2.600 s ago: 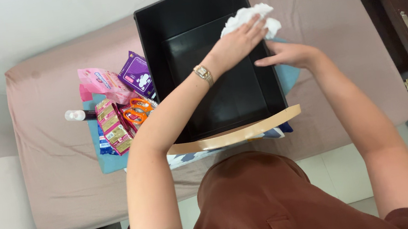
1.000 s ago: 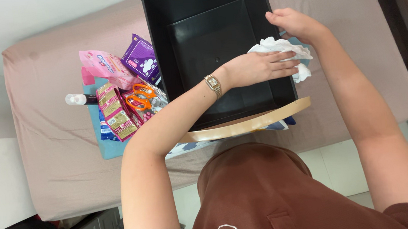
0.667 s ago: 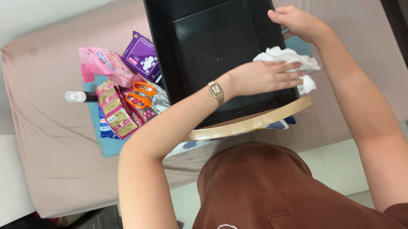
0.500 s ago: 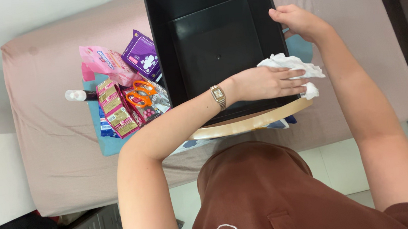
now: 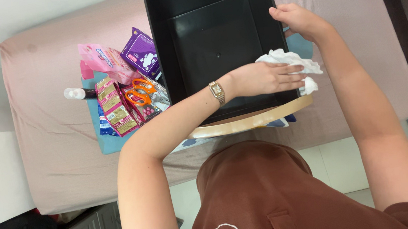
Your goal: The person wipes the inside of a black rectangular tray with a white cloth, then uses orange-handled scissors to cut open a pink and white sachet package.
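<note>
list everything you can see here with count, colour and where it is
bin: 1, black, open, on the bed
white cloth: 1, crumpled, on the bin's right wall
bed cover: 1, dusty pink
scissors: 1, orange handles, left of the bin
purple packet: 1, by the bin's left wall
pink packet: 1, left of the purple one
small bottle: 1, white cap, far left
left hand: pressing the cloth
right hand: on the bin's right rim

Packages are lying near the bed's (image 5: 54, 147) left edge: a pink pouch (image 5: 100, 59), a purple packet (image 5: 141, 52) beside it, a red-and-yellow pack (image 5: 115, 106) below, and possibly a blue-and-white pack (image 5: 104, 126) underneath, mostly hidden.
</note>
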